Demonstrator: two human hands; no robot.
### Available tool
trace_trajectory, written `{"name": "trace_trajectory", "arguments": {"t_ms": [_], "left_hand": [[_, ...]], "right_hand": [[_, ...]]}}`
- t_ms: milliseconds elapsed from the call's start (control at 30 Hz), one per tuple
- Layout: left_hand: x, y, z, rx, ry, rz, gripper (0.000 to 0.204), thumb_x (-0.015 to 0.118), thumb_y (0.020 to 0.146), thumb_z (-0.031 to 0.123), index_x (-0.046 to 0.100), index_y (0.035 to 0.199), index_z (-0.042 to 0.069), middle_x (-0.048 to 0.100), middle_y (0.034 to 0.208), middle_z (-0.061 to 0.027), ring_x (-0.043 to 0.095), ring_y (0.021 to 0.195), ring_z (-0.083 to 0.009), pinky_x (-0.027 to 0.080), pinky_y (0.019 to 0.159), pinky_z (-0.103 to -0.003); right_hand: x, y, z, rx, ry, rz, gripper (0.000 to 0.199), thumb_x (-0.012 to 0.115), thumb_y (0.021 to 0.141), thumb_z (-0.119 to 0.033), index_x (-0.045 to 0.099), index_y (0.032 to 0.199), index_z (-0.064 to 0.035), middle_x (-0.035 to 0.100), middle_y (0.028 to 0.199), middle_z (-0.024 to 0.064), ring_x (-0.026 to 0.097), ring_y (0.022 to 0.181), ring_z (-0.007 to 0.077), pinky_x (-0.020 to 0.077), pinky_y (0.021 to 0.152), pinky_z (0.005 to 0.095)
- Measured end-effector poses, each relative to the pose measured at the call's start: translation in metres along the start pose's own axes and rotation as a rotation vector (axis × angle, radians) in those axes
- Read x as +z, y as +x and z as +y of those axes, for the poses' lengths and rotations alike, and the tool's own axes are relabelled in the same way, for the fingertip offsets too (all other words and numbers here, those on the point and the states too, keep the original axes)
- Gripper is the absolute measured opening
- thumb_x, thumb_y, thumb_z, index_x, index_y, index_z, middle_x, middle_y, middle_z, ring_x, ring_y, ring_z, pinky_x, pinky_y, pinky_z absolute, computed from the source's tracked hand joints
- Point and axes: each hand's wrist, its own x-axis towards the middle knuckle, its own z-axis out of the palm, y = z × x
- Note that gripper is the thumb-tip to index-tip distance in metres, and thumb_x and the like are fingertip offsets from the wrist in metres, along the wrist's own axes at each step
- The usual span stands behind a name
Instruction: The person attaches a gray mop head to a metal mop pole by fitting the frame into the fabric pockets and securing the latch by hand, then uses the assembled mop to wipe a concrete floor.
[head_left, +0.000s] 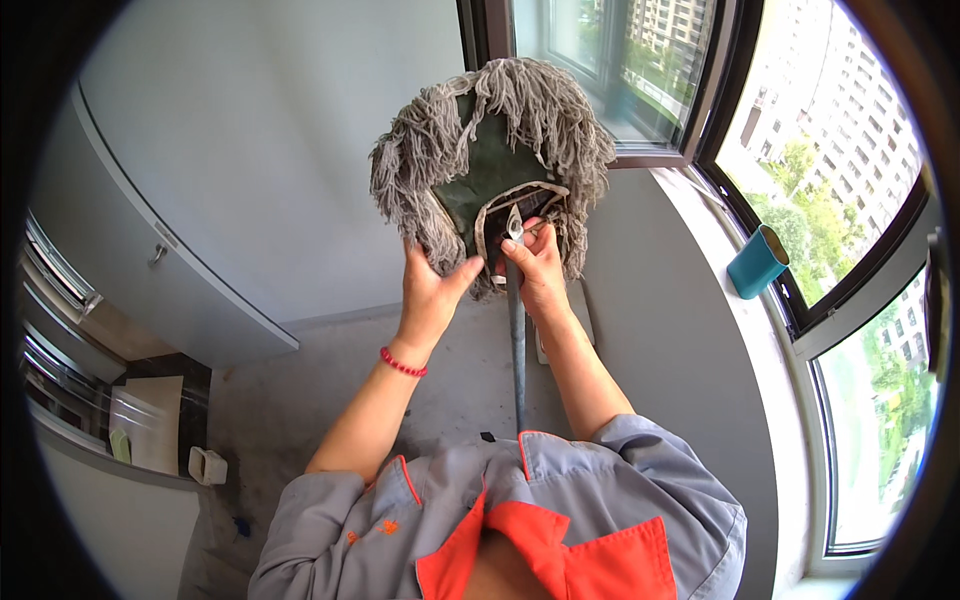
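A flat mop head (490, 150) with grey yarn fringe and a dark green cloth back is raised upright in front of me. Its metal handle (517, 350) runs down toward my chest. My left hand (432, 290) grips the lower left edge of the mop cloth, a red bead bracelet on its wrist. My right hand (538, 268) pinches the cloth pocket edge where the metal frame tip (515, 225) pokes out at the top of the handle. Both hands touch the mop head.
A teal cup (757, 262) stands on the white window sill (740, 340) at right, under large windows. A grey cabinet (150, 260) with a handle is at left. Below it sit a dark counter with papers (150, 420) and a small white object (207, 466) on the floor.
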Motion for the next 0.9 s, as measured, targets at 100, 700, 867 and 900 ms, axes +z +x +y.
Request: {"name": "trace_trajectory", "arguments": {"t_ms": [100,700,867,900], "left_hand": [[-0.01,0.008,-0.025,-0.073,0.174,-0.043,0.021,0.064,0.082,0.012,0.057,0.096,-0.002,0.063,0.085,-0.011,0.06,0.079,-0.0229,0.046,0.071,-0.033],[0.009,-0.008,-0.042,-0.223,-0.306,-0.159,0.033,0.066,0.081,0.009,0.055,0.11,0.0,0.059,0.105,-0.0033,0.053,0.096,-0.0134,0.042,0.087,-0.028],[0.0,-0.018,-0.045,-0.272,-0.158,-0.146,0.041,0.067,0.08,0.01,0.051,0.117,0.0,0.054,0.114,-0.0043,0.048,0.104,-0.0157,0.038,0.093,-0.029],[-0.001,-0.016,-0.046,-0.232,-0.106,-0.172,0.041,0.067,0.08,0.01,0.051,0.116,-0.001,0.054,0.113,-0.0042,0.048,0.103,-0.0156,0.038,0.092,-0.029]], "right_hand": [[0.006,0.001,0.003,0.018,0.028,-0.028,0.045,0.072,0.075,-0.012,0.035,0.1,-0.0075,0.056,0.075,0.0039,0.055,0.056,0.0139,0.0453,0.052,0.0255],[-0.005,-0.007,-0.008,0.046,-0.077,-0.056,0.041,0.068,0.08,-0.013,0.036,0.106,-0.008,0.06,0.083,0.0066,0.056,0.065,0.0139,0.0486,0.06,0.0273],[-0.025,-0.026,-0.043,-0.1,-0.716,0.255,0.022,0.065,0.082,-0.012,0.049,0.092,-0.0015,0.058,0.075,0.0038,0.054,0.064,0.0099,0.0463,0.06,0.0244],[-0.032,-0.027,-0.047,-0.233,-0.772,0.323,0.018,0.065,0.082,-0.011,0.051,0.09,-0.0009,0.057,0.073,0.0034,0.053,0.063,0.0093,0.0456,0.059,0.0236]]}}
